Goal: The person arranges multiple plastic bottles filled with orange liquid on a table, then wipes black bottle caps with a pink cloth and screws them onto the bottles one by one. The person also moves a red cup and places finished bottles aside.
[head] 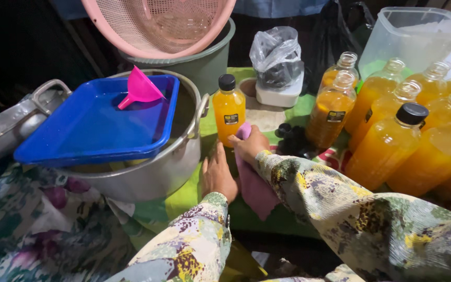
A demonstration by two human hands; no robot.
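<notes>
Left hand (218,175) flat; right hand (248,144) fingers curled.

Single head-worn view, steeply downward, close over the green-clothed tabletop (204,196).

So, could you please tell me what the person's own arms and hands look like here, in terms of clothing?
Both arms wear long, loose sleeves of one patterned fabric: a cream ground with blotchy floral shapes in grey-green, purple, dark brown and yellow. The sleeves end at the wrists. The left hand and right hand are bare, with no gloves; no rings, watch or bracelets are visible.
</notes>
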